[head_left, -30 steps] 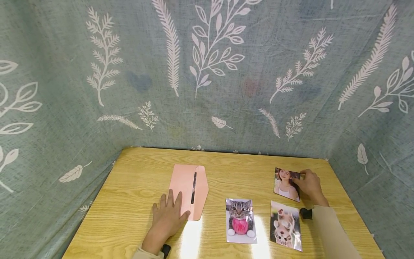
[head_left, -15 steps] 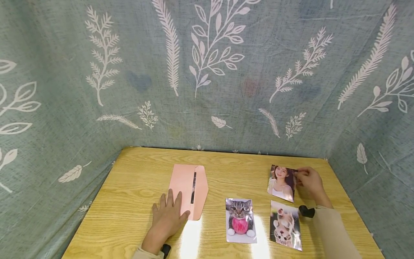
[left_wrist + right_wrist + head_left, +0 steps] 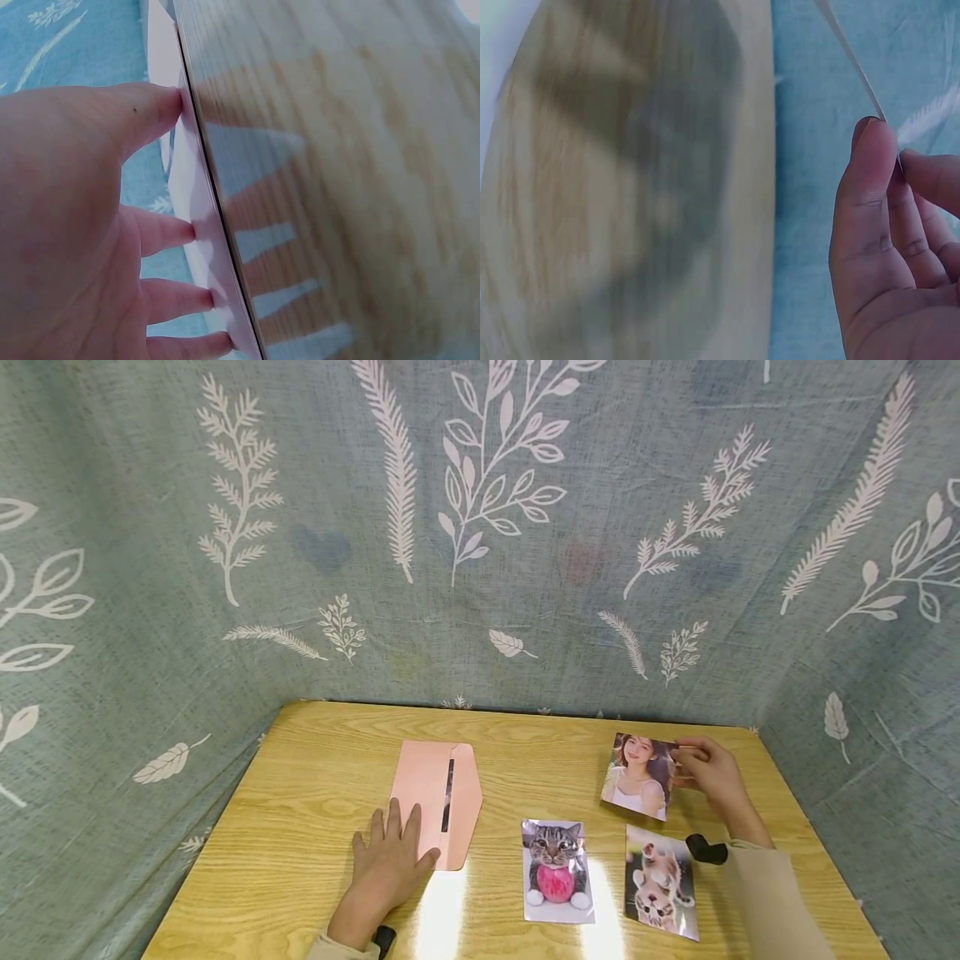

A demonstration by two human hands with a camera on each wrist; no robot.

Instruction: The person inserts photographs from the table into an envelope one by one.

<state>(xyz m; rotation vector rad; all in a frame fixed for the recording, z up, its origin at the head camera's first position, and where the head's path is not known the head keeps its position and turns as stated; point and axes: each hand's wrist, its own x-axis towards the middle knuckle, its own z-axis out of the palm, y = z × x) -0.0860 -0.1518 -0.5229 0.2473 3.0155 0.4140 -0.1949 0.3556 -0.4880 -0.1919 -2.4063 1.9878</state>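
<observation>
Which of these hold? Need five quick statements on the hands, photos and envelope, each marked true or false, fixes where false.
1. The left hand rests spread fingertips on the pink envelope. True.
2. The envelope is sealed. False: its flap lies open, and a dark strip shows in the slot.
3. The right hand pinches the portrait photo. True.
4. In the head view, the kitten photo lies to the right of the grey cat photo. True.
5. The grey cat photo touches the envelope. False: bare table shows between them.
</observation>
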